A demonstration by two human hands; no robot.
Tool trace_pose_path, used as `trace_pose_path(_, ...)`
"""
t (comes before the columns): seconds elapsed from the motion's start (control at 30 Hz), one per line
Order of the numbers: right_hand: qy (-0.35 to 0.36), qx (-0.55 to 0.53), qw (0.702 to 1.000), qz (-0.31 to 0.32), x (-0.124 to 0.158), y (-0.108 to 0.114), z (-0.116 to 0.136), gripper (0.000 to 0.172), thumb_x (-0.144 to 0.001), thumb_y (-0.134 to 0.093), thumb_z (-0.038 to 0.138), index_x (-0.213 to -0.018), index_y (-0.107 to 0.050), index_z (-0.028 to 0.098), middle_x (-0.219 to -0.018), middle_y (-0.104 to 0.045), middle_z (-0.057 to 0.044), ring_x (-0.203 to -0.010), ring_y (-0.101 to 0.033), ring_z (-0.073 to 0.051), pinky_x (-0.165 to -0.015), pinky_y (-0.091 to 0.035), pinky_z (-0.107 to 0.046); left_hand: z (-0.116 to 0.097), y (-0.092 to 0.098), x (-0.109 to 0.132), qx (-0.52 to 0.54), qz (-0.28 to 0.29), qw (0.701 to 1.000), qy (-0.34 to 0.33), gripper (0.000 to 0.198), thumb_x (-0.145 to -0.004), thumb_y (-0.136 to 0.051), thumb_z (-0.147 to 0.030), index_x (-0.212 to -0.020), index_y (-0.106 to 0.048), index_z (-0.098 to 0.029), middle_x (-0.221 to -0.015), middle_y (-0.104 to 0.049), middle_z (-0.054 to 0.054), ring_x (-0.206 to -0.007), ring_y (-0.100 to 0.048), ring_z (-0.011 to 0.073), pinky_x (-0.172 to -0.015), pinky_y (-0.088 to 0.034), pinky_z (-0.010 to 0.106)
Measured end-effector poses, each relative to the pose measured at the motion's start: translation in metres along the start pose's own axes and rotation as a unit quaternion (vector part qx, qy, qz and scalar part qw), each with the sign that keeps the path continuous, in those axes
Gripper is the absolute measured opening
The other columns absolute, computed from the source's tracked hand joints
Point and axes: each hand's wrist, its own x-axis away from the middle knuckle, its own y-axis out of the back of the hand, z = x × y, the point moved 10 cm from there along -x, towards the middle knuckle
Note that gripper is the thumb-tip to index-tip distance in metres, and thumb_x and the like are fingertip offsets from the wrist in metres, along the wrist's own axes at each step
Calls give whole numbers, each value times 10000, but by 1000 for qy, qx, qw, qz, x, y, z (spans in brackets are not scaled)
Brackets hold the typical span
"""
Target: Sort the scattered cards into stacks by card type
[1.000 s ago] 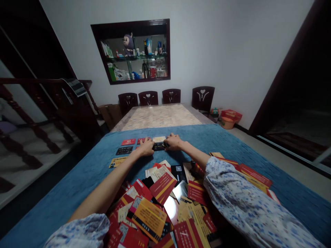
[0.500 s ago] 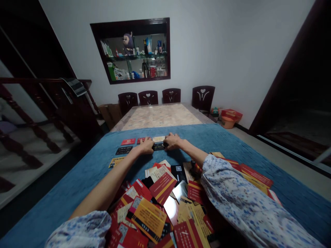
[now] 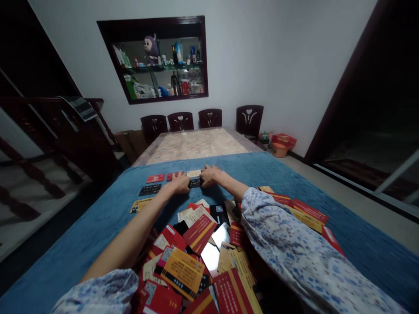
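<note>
Both hands reach to the far part of the blue cloth. My left hand [image 3: 180, 183] is closed on the left end of a black card [image 3: 194, 182], and my right hand [image 3: 209, 175] is closed at its right end. Just beyond it lies a cream card [image 3: 194, 173], partly covered. To the left is a red card [image 3: 155, 178], with a second red card [image 3: 170, 176] half hidden by my left hand. Nearer me on that side are another black card [image 3: 149, 189] and a yellow card [image 3: 140, 205].
A heap of mixed cards [image 3: 199, 233] spreads between my forearms on the blue cloth [image 3: 108, 218]. More red and yellow cards [image 3: 309, 210] lie by my right sleeve. Beyond are the bare tabletop [image 3: 199, 141], several chairs [image 3: 249, 120] and a wall shelf [image 3: 163, 67].
The view has shifted slightly, so everything sits a little further left. Both hands stay at the black card, which has hardly moved among the laid-out cards.
</note>
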Motion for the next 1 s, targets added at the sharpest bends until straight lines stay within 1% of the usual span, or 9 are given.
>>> trace_pose_path(0.1,1,15,1000,2,0,2,1,433,-768,-607,381,-1128,-716,168,-1258,-625,-174,-1168,-467,-368,-926,-436,-495,-4,5,4,-16,-4,1000,-6,464,-647,-569,-156,-1105,-646,-173,-1249,-582,197,-1268,-424,384,-1013,-340,623)
trace_pose_path(0.2,20,37,999,0,3,5,1,437,-784,-604,401,-1131,-705,156,-1258,-622,-180,-1183,-450,-364,-925,-424,-489,-7,11,9,-36,-15,999,-13,441,-667,-568,-158,-1102,-644,-149,-1249,-571,210,-1268,-421,372,-1010,-353,598)
trace_pose_path(0.3,38,42,998,-28,13,16,-4,430,-827,-568,419,-1159,-688,172,-1257,-624,-167,-1193,-439,-348,-910,-410,-473,-9,15,13,-45,-29,998,-23,437,-684,-562,-147,-1115,-637,-135,-1252,-559,218,-1275,-413,372,-992,-373,575)
trace_pose_path(0.4,38,28,997,-59,32,28,-17,405,-842,-572,414,-1171,-684,205,-1235,-635,-141,-1190,-432,-339,-889,-385,-443,-10,22,18,-35,-46,998,-23,438,-705,-548,-141,-1136,-621,-156,-1269,-553,194,-1284,-400,363,-996,-368,571)
trace_pose_path(0.53,22,4,995,-99,72,38,-41,365,-860,-568,309,-1197,-674,219,-1199,-655,-120,-1160,-438,-312,-846,-346,-392,-19,37,28,-23,-72,997,-23,441,-737,-541,-151,-1173,-602,-168,-1305,-532,177,-1307,-371,358,-1017,-353,566)
trace_pose_path(0.63,4,-3,992,-129,104,39,-56,288,-886,-544,282,-1114,-704,209,-1139,-677,-114,-1131,-441,-294,-821,-311,-372,-34,50,37,-12,-90,995,-33,431,-752,-540,-151,-1179,-599,-161,-1322,-517,177,-1335,-342,359,-1034,-341,567)
trace_pose_path(0.73,-8,0,989,-149,134,35,-67,249,-919,-497,255,-988,-730,202,-1063,-695,-115,-1095,-446,-281,-803,-281,-363,-54,59,45,0,-105,993,-46,433,-769,-531,-141,-1196,-587,-176,-1339,-508,164,-1354,-324,349,-1050,-322,573)
trace_pose_path(0.87,-27,7,986,-165,167,26,-79,259,-931,-475,235,-935,-731,202,-1012,-703,-114,-1073,-441,-274,-791,-263,-363,-81,65,54,22,-122,990,-68,454,-773,-549,-139,-1224,-575,-185,-1351,-498,156,-1364,-312,350,-1064,-301,570)
trace_pose_path(1.0,-44,0,983,-180,195,20,-86,251,-926,-485,246,-912,-732,206,-1001,-705,-113,-1056,-446,-269,-798,-258,-370,-108,69,63,32,-127,987,-93,438,-790,-562,-169,-1228,-576,-188,-1379,-480,164,-1369,-300,360,-1055,-302,589)
